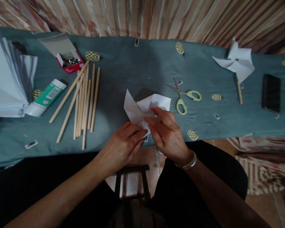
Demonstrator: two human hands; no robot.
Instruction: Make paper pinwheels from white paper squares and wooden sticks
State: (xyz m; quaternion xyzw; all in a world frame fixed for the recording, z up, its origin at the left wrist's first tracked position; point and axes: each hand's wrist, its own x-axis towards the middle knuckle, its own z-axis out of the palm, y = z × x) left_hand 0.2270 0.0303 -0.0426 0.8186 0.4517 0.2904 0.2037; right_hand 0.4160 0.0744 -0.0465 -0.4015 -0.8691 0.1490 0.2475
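A white folded paper piece (144, 107) lies near the front edge of the table covered in blue-grey cloth (137, 63). My left hand (123, 144) pinches its lower corner from the left. My right hand (166, 133), with a bangle at the wrist, presses its fingers down on the paper's centre folds from the right. Both hands touch the paper and almost meet over it. Green-handled scissors (186, 96) lie open just to the right of the paper.
Several wooden sticks (82, 98) lie at the left, with a glue tube (46, 97), a red box of pins (70, 61) and a stack of white paper (7, 79). A finished paper pinwheel (237, 63) and a black phone (271, 92) are at the right.
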